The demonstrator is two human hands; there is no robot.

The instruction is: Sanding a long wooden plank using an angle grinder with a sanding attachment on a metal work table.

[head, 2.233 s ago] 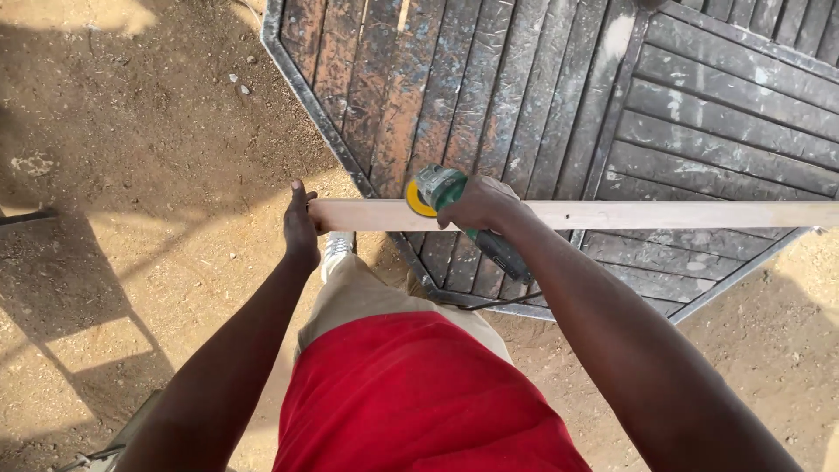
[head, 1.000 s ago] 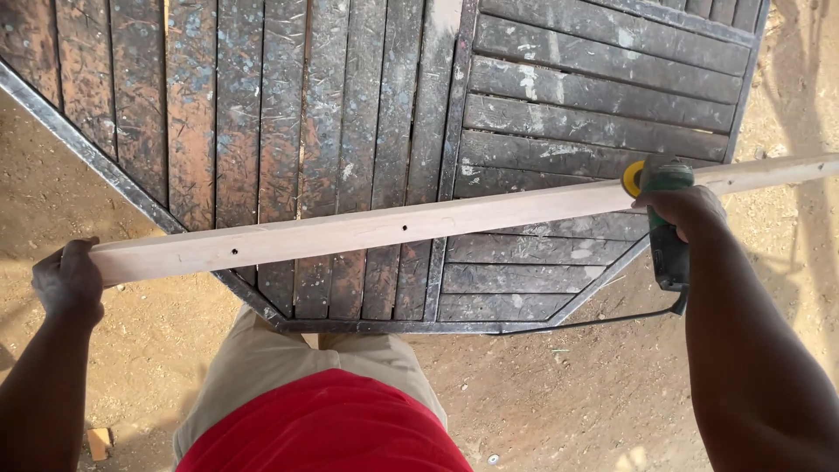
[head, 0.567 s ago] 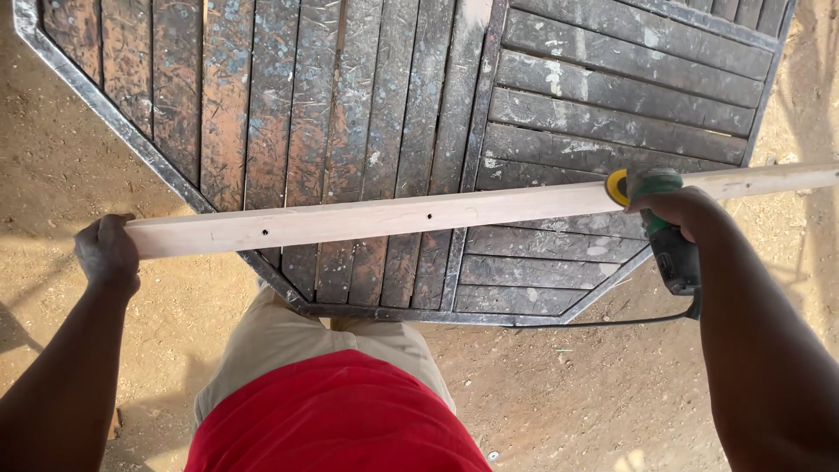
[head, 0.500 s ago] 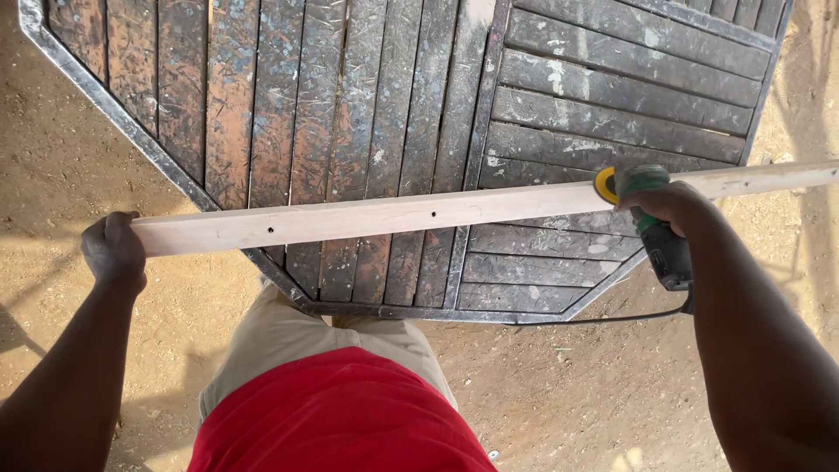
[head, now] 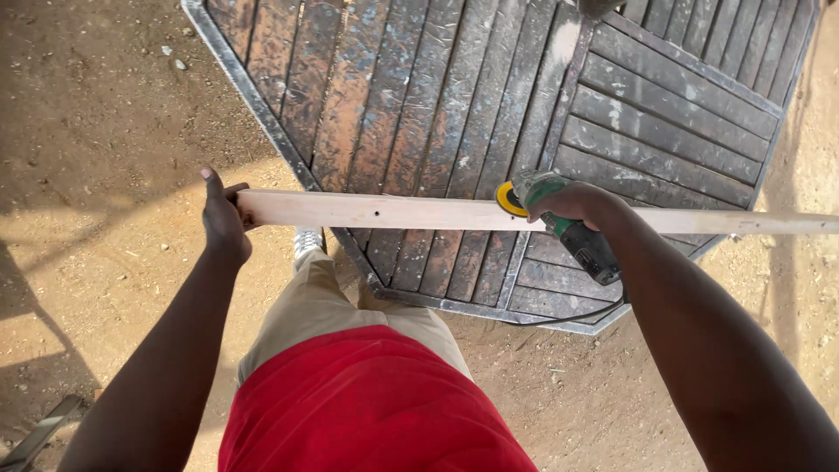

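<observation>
A long pale wooden strip (head: 419, 212) runs level across the view, with a small hole near its middle. My left hand (head: 223, 218) grips its left end. My right hand (head: 572, 203) holds a green and black angle grinder (head: 568, 229) with a yellow sanding disc (head: 508, 199) pressed against the strip's near edge. The grinder's body points down to the right, and its black cable (head: 584, 316) trails below. The strip's right end runs out of view at the right edge.
Under the strip lies a dark slatted metal gate panel (head: 489, 96) with an angled frame, flat on sandy ground (head: 96, 131). My red shirt and beige trouser leg (head: 323, 306) fill the lower middle. A grey metal piece (head: 39, 433) lies at the bottom left.
The view has shifted, so the strip and gate sit further right. The grinder's disc has moved left along the strip, closer to my left hand. Both hands keep their grip.
</observation>
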